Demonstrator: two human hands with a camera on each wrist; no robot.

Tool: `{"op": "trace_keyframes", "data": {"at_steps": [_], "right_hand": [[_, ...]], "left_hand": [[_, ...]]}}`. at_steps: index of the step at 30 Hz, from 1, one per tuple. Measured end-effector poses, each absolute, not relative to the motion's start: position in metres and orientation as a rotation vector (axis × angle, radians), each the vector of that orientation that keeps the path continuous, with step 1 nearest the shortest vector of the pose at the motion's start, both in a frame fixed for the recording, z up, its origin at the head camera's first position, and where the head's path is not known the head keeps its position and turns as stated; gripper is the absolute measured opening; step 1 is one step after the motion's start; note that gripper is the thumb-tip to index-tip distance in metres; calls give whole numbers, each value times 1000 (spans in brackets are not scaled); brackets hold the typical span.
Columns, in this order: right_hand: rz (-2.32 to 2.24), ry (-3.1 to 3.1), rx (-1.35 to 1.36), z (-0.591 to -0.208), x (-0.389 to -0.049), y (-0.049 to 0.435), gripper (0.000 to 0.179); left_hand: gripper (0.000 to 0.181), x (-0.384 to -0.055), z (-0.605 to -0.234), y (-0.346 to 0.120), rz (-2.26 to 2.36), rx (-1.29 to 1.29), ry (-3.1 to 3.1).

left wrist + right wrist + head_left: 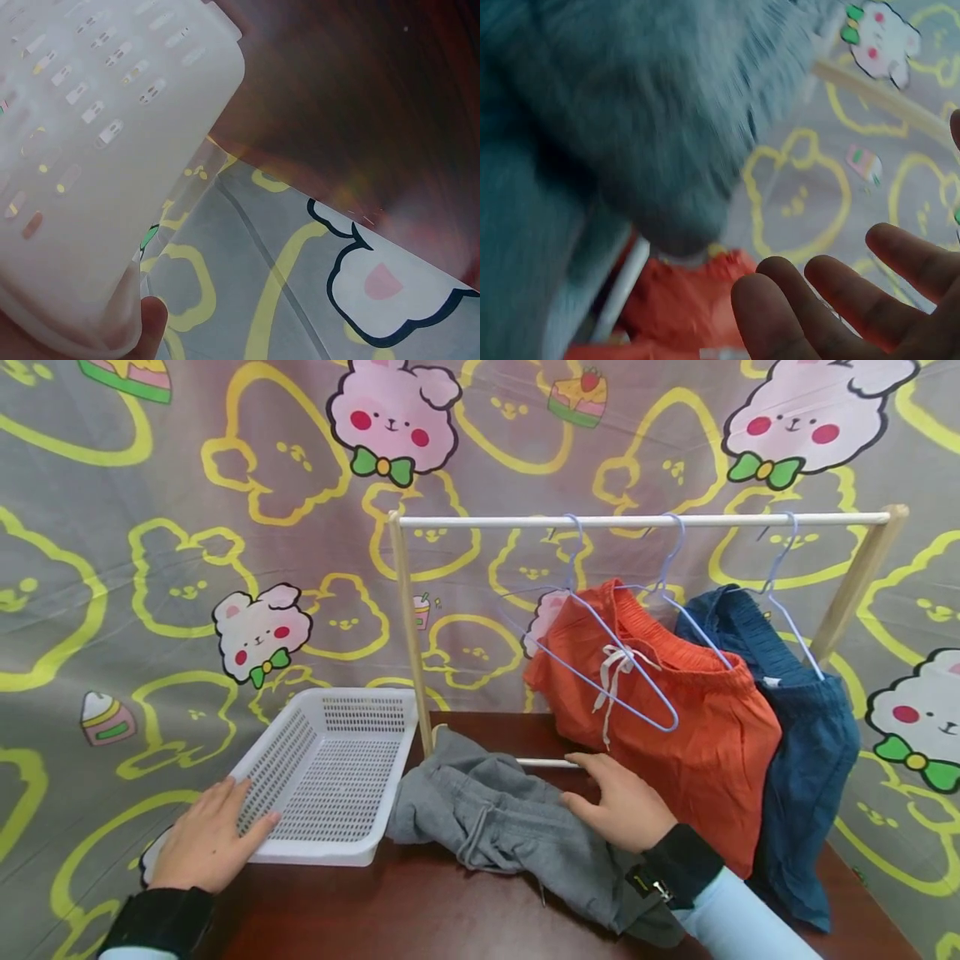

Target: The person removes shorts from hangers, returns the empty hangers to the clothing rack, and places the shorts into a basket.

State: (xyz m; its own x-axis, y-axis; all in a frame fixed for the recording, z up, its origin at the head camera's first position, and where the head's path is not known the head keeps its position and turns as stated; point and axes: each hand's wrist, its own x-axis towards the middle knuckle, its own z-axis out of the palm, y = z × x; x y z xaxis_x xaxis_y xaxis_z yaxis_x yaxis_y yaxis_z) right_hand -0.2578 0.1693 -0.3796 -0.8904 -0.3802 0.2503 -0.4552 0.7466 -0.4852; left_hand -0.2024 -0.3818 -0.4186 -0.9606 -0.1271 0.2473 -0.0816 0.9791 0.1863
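Observation:
My left hand [204, 839] rests at the near left corner of a white plastic basket [322, 852], fingers extended along its rim and thumb spread. From below, the left wrist view shows the basket's slotted wall [112, 172] with one fingertip [152, 326] past the corner. Grey drawstring shorts [517, 835] lie bunched on the table, right of the basket. Over their right part is my right hand [626, 802], its fingers extended and holding nothing. The right wrist view shows its fingers [847, 307] spread apart from the blurred grey cloth [645, 112].
A rack with a white rail [480, 522] and wooden posts stands behind. Orange shorts [675, 735] and blue shorts [813, 760] hang at the right. A lilac hanger [622, 693] hangs before the orange pair. The brown table [337, 910] meets a patterned curtain [187, 485].

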Motion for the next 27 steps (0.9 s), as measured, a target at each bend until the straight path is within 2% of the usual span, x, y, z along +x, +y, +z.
{"op": "trace_keyframes", "data": {"at_steps": [5, 12, 27], "right_hand": [[723, -2942, 697, -384, -272, 144, 65], [588, -3124, 683, -397, -288, 116, 87], [341, -3183, 768, -442, -307, 94, 109]], "left_hand": [[98, -204, -417, -381, -249, 150, -2855], [95, -203, -419, -382, -248, 137, -2854], [97, -203, -418, -381, -233, 149, -2873]]}}
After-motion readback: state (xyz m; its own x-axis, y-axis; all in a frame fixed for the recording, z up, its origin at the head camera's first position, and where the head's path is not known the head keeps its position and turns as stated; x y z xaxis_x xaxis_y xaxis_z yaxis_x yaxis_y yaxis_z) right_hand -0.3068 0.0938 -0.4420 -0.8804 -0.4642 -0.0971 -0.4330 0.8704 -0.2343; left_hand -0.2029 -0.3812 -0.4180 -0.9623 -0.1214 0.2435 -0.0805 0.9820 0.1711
